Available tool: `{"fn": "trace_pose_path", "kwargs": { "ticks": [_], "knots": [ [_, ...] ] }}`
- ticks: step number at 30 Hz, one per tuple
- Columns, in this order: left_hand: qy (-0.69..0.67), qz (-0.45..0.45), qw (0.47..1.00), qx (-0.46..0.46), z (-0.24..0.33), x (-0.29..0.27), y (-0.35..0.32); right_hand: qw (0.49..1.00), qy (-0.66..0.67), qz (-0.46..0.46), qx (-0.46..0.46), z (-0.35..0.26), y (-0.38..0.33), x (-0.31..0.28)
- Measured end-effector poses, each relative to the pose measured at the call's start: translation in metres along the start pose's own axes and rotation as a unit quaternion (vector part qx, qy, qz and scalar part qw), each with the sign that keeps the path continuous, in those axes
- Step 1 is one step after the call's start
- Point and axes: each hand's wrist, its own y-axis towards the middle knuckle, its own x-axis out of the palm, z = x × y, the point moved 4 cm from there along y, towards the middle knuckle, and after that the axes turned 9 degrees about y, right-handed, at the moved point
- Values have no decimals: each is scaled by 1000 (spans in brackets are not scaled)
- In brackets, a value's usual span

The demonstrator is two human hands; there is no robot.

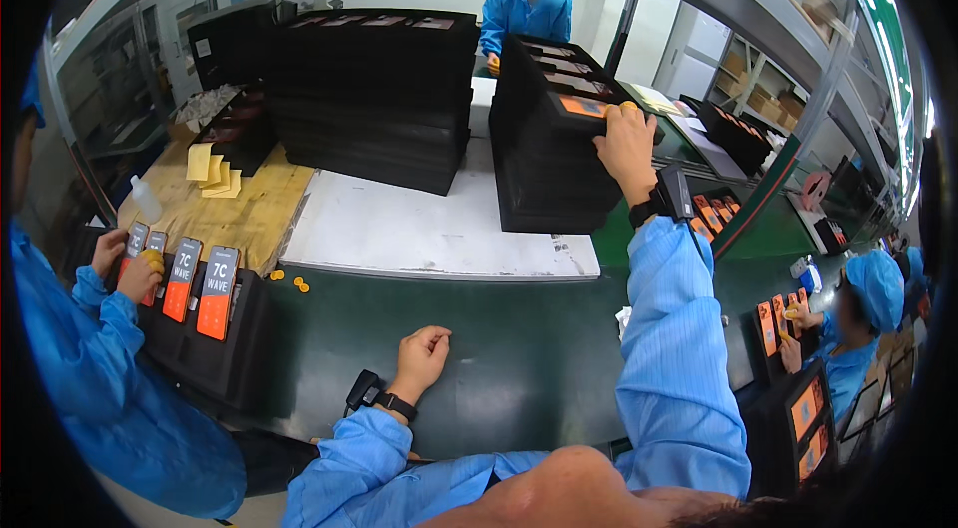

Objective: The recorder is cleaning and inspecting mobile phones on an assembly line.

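My right hand (627, 151) reaches far forward to the top near corner of a tall stack of black trays (549, 169). Its fingers, some in yellow finger cots, bend over the top tray's edge, with the thumb against the front. Beside the fingertips, an orange-screened phone (582, 106) lies in that top tray, and more phones lie behind it. My left hand (423, 360) hovers near or rests over the green bench (479, 308), its fingers curled in, with nothing seen in them. Both wrists wear black bands with small boxes.
A wider stack of black trays (364, 109) stands left on a white board (369, 229). Yellow finger cots (301, 283) lie by the board's corner. At left, a co-worker's hands (143, 273) handle phones in a black tray (239, 358). Other people work at right and behind.
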Motion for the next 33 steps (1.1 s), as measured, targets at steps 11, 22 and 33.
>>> {"fn": "trace_pose_path", "kwargs": {
  "ticks": [11,22,33],
  "knots": [
    [-235,-45,955,-175,4,-2,23,967,158,153,-127,-39,-145,-123],
    [-595,-207,773,-74,174,-10,87,957,174,117,-201,-56,-303,-189],
    [-482,-60,854,-187,122,-25,-5,943,236,39,-231,-46,-371,-172]
  ]
}}
